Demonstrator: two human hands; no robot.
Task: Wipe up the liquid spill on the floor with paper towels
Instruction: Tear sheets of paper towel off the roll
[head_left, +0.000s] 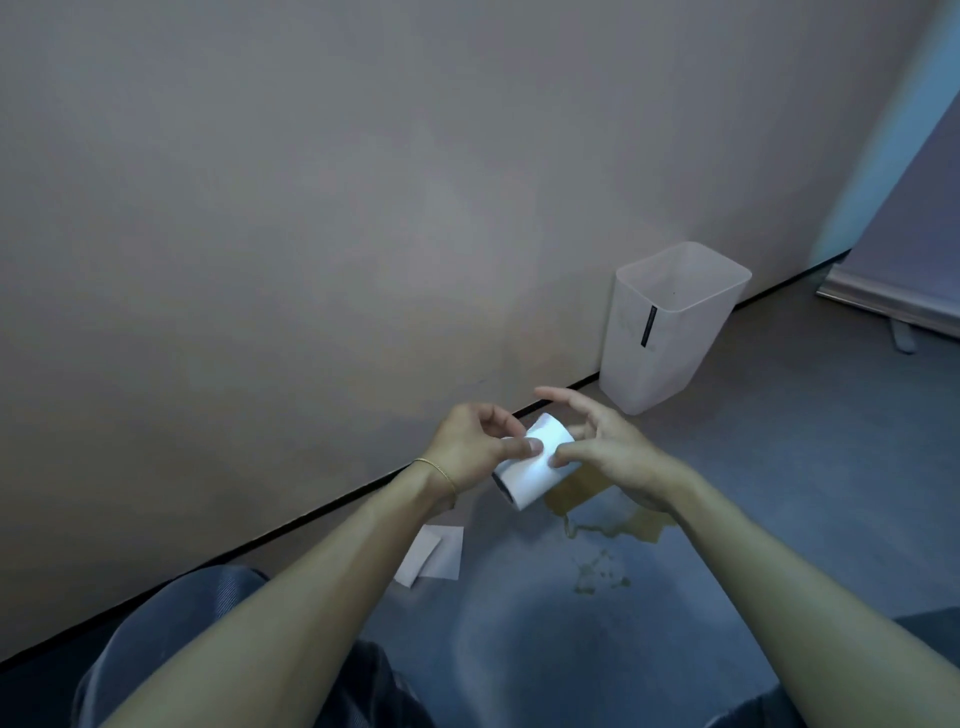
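A white paper towel roll (530, 470) is held in the air above the floor, near the wall's base. My left hand (470, 452) grips its upper left side with thumb on top. My right hand (608, 449) pinches the roll's right edge with thumb and a finger, the other fingers spread. A yellowish liquid spill (602, 512) lies on the grey floor just below and right of the roll, with smaller splashes (597, 571) nearer to me. Torn white paper sheets (434, 553) lie flat on the floor under my left forearm.
A translucent white waste bin (670, 327) stands against the beige wall (311, 208) beyond my hands. A banner stand's base (893, 306) sits at the far right. My knees in dark trousers (171, 629) fill the lower corners.
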